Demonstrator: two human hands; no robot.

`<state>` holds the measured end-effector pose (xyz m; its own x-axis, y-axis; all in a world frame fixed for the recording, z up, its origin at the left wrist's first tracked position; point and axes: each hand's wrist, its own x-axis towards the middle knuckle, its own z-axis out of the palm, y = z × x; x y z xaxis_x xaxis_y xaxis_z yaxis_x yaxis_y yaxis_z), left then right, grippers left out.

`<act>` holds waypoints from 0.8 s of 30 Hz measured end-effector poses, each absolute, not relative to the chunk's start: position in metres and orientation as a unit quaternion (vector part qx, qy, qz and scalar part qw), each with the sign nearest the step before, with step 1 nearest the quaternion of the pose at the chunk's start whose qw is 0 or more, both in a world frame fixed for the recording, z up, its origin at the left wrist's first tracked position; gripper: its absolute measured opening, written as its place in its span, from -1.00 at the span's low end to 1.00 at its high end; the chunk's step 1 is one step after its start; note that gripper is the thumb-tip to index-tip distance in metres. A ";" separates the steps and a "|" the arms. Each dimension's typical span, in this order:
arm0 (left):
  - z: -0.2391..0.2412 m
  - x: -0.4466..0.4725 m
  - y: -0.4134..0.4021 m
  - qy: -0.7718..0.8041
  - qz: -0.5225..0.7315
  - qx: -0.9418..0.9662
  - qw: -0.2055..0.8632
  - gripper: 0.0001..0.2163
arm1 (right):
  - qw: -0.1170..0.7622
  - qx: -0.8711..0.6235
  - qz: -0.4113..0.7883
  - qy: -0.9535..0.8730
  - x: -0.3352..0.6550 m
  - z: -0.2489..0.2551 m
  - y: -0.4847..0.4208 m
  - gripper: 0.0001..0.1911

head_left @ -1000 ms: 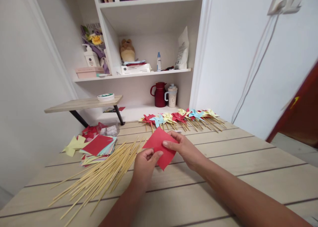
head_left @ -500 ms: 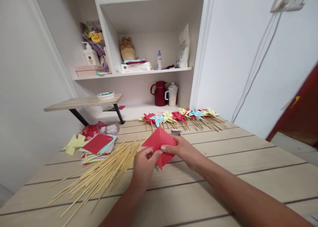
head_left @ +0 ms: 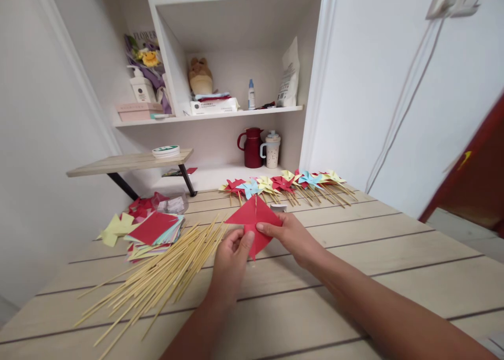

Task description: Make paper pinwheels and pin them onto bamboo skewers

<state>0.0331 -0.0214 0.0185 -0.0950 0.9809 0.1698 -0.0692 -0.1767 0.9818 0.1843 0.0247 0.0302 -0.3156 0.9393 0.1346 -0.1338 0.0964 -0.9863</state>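
Note:
A red paper square (head_left: 254, 213), cut in from its corners, is held up over the table between both hands. My left hand (head_left: 234, 247) pinches its lower left part, thumb on top. My right hand (head_left: 289, 234) grips its right corner, the thumb pressed near the middle of the sheet. The fingers beneath the paper are hidden. Left of my hands lies a loose spread of thin wooden sticks (head_left: 169, 276). Beyond them is a stack of coloured paper squares (head_left: 155, 229) with a red one on top. A small white box (head_left: 278, 208) shows partly behind the paper.
Finished paper pinwheels (head_left: 281, 184) on sticks lie in a row along the table's back. A yellow cut sheet (head_left: 117, 229) and a clear plastic container (head_left: 171, 203) are at the left, near a small raised shelf (head_left: 134, 162). A red jug (head_left: 252, 147) and a cup (head_left: 272, 150) stand behind.
The red paper has tilted and turned slightly in my hands, its lower point rising. My left thumb has shifted up onto the sheet. Both hands keep their hold.

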 end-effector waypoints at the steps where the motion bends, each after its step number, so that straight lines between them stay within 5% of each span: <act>1: 0.020 0.034 -0.023 0.446 0.583 0.498 0.462 -0.72 | 0.473 -0.350 0.573 -0.571 0.185 0.031 0.025 -0.71; 24: 0.016 0.028 -0.024 0.528 0.601 0.471 0.373 -0.68 | 0.473 -0.325 0.536 -0.619 0.180 0.027 0.025 -0.53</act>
<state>0.0277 -0.0241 0.0158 -0.2779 0.9450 0.1724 0.0492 -0.1652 0.9850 0.1804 0.0246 0.0271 -0.3410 0.9095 0.2376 -0.1045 0.2145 -0.9711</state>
